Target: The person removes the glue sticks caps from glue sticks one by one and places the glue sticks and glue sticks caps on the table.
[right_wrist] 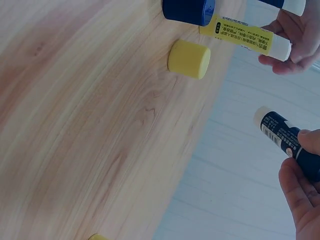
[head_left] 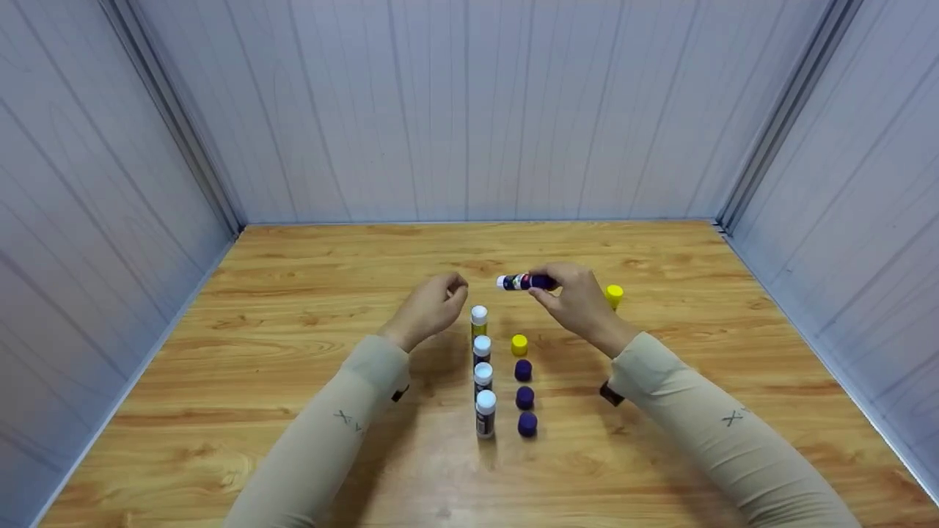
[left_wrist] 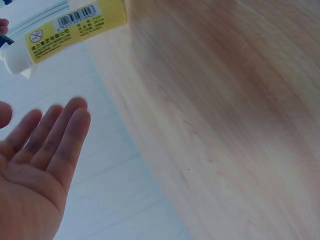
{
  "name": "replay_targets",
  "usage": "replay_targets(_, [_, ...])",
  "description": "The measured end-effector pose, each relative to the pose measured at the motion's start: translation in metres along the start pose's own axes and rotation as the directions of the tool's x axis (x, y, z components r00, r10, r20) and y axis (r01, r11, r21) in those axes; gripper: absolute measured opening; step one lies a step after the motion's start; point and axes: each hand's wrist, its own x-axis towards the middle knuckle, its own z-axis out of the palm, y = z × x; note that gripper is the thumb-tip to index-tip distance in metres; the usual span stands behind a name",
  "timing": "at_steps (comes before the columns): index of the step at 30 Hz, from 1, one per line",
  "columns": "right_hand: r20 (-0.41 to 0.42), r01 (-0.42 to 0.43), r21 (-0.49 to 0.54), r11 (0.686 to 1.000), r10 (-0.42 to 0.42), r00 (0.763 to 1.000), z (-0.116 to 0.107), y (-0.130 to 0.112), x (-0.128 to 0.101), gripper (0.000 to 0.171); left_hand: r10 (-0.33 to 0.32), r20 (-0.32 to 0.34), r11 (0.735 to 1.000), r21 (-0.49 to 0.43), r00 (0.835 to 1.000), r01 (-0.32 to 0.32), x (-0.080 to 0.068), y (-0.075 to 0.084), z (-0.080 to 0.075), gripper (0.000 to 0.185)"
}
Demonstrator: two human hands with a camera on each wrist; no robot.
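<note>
My right hand [head_left: 568,293] grips a dark blue glue stick [head_left: 524,281] and holds it level above the table, its white uncapped tip pointing left. The right wrist view shows the same stick [right_wrist: 285,140] pinched between thumb and fingers. My left hand [head_left: 440,295] hovers just left of it, holding nothing. Its palm [left_wrist: 40,150] faces up with the fingers straight. Below the hands, several uncapped glue sticks [head_left: 482,363] stand in a row. The farthest one is yellow [left_wrist: 75,25].
Right of the row lie a yellow cap [head_left: 519,344] and three blue caps [head_left: 524,397]. A yellow-topped item [head_left: 614,295] stands behind my right hand. Grey panel walls [head_left: 469,110] enclose the wooden table [head_left: 293,293] on three sides.
</note>
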Motion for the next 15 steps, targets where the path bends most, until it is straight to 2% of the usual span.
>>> replay_targets(4, [-0.016, 0.006, 0.037, 0.999, -0.006, 1.0, 0.002, -0.001, 0.0, 0.022, 0.028, -0.044, 0.999, 0.016, 0.999, -0.028, 0.0, 0.007, -0.001, 0.046])
replay_targets(9, [-0.032, -0.025, 0.117, 0.993, 0.029, 0.999, 0.002, -0.003, 0.0, 0.022, 0.12, -0.064, 0.99, 0.084, 0.991, -0.114, 0.0, 0.016, -0.002, 0.053])
replay_targets(12, [-0.036, -0.062, 0.178, 0.982, 0.07, 0.997, 0.002, -0.006, 0.001, 0.023, 0.193, -0.062, 0.968, 0.175, 0.979, -0.18, 0.0, 0.021, -0.003, 0.053])
replay_targets(15, [-0.034, -0.099, 0.242, 0.965, 0.11, 0.993, 0.003, -0.008, 0.002, 0.024, 0.263, -0.054, 0.931, 0.276, 0.963, -0.239, 0.0, 0.026, -0.003, 0.054])
